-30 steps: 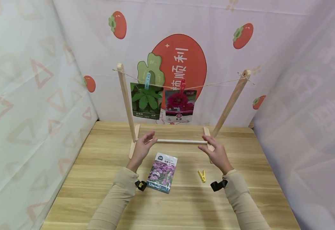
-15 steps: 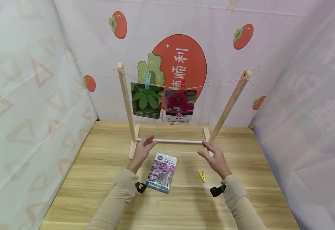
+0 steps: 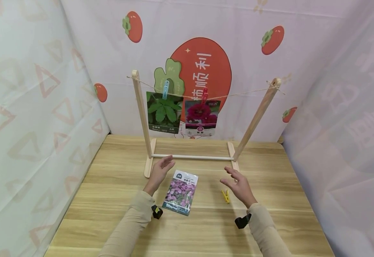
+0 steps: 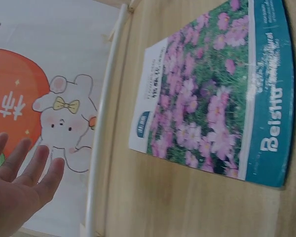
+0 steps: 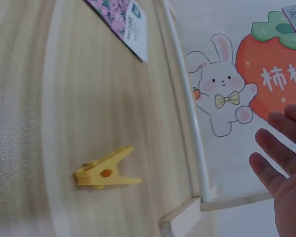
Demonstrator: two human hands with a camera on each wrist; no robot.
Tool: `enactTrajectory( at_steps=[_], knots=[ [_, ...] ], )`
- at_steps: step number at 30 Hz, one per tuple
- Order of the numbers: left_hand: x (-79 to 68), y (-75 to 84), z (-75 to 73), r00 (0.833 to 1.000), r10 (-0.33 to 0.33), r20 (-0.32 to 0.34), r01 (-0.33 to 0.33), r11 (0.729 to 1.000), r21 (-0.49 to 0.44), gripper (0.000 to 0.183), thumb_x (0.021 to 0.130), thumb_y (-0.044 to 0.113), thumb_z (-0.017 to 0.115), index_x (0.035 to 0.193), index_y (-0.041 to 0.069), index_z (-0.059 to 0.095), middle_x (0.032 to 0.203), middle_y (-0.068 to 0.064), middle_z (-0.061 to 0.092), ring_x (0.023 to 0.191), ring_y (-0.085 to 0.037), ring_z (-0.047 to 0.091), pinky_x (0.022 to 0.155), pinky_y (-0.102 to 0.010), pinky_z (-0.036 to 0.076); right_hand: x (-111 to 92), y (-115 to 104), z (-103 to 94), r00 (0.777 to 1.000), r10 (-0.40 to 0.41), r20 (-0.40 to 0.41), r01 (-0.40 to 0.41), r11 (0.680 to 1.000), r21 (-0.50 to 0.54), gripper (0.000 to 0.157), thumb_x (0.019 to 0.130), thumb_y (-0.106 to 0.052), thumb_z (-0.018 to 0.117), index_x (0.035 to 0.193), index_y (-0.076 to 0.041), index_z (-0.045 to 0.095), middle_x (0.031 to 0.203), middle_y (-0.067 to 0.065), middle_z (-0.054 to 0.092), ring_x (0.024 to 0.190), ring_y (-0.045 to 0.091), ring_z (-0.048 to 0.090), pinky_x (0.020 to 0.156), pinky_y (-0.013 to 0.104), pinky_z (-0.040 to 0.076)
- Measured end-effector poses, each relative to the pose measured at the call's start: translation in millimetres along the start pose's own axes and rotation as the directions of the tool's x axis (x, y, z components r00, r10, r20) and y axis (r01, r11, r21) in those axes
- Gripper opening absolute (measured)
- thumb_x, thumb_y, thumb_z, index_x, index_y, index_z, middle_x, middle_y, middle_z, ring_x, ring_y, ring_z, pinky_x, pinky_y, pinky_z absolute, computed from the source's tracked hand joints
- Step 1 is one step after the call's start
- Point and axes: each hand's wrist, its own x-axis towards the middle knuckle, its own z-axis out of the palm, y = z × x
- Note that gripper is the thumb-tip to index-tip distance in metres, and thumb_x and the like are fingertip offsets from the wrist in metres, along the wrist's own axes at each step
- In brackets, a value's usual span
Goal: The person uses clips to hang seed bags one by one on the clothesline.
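Both hands hover above the table and hold nothing. My left hand [image 3: 158,174], fingers relaxed, is just left of a seed packet [image 3: 181,192] with pink flowers that lies flat on the wood. In the left wrist view the packet [image 4: 207,94] fills the right side. My right hand [image 3: 239,185] hangs loosely beyond and right of a yellow clothespin [image 3: 225,196] on the table. From the string [image 3: 247,92] hang two packets: a green-leaf packet [image 3: 164,113] under a blue clothespin [image 3: 165,89] and a magenta-flower packet [image 3: 202,117] under a red clothespin [image 3: 204,96].
A wooden stand holds the string between its left post [image 3: 142,114] and right post [image 3: 256,119]. A white rod [image 3: 193,157] joins its feet low down. Printed fabric [image 3: 244,64] walls the table [image 3: 206,232] at the back and both sides.
The right hand has drawn back toward the person, away from the stand's right foot. My left hand has also come slightly nearer. Packets and clothespins stay where they were.
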Motion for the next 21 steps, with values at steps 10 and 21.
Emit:
enactTrajectory(
  at_steps=[10, 21],
  knots=[
    [-1.3, -24.6, -0.3, 1.000, -0.023, 0.018, 0.023, 1.000, 0.002, 0.056, 0.094, 0.031, 0.065, 0.139, 0.003, 0.050, 0.142, -0.019, 0.052, 0.132, -0.036, 0.048, 0.112, -0.050, 0.038, -11.7, 24.6, 11.1, 0.993, 0.114, 0.010, -0.114, 0.993, 0.012, 0.059, 0.086, -0.027, 0.074, 0.135, 0.000, 0.054, 0.138, 0.019, 0.056, 0.127, 0.038, 0.053, 0.102, 0.055, 0.044],
    [-4.0, -29.6, 6.3, 0.991, -0.067, 0.113, 0.057, 0.995, 0.086, 0.062, 0.094, 0.031, 0.065, 0.144, 0.002, 0.043, 0.150, -0.020, 0.042, 0.138, -0.042, 0.038, 0.112, -0.057, 0.034, -22.2, 41.3, 14.2, 0.979, 0.197, 0.045, -0.195, 0.980, -0.049, 0.068, 0.086, -0.034, 0.074, 0.141, -0.002, 0.048, 0.143, 0.021, 0.051, 0.129, 0.042, 0.049, 0.104, 0.058, 0.042]
  ],
)
